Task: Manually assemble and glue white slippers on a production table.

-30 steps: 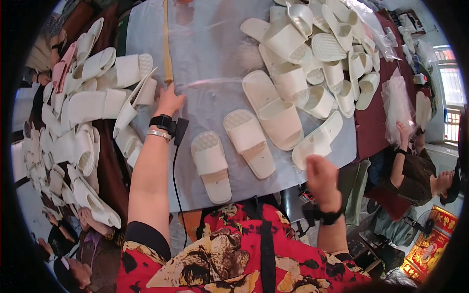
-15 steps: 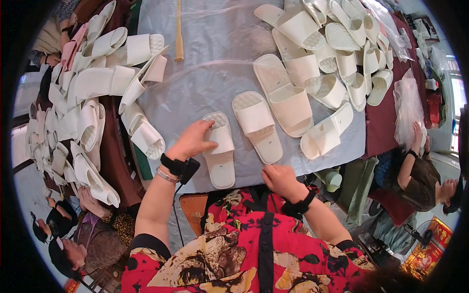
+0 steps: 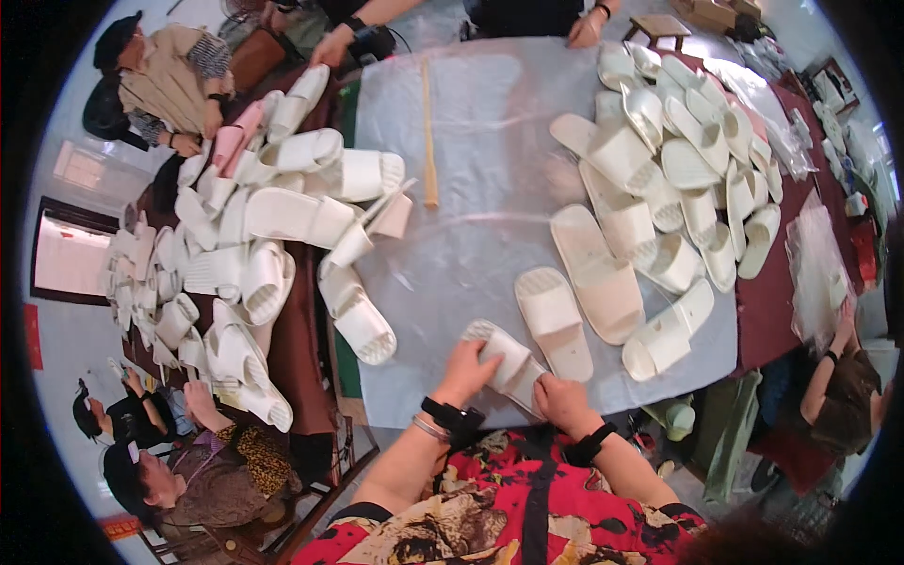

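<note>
A white slide slipper (image 3: 516, 370) lies tilted at the near edge of the sheeted table, between my hands. My left hand (image 3: 463, 373) grips it near the toe, thumb over the strap. At its heel end my right hand (image 3: 565, 403) is closed, knuckles up, against the sole's edge. Whatever those fingers hold, if anything, is hidden. Just beyond lies a second white slipper (image 3: 554, 325), toe pointing away. To its right are a larger cream slipper (image 3: 598, 273) and another lying askew (image 3: 667, 334).
Piles of white slippers stand at the left (image 3: 273, 212) and right (image 3: 697, 141). A thin yellow strip (image 3: 429, 141) lies on the grey-blue sheet (image 3: 452, 264). Clear plastic (image 3: 817, 268) hangs over the right side. Other people sit or stand around the table.
My right hand has come over to the slipper's heel. The slipper has turned, its heel swinging right, with my left hand on it. The view has shifted, showing more of the table's far end.
</note>
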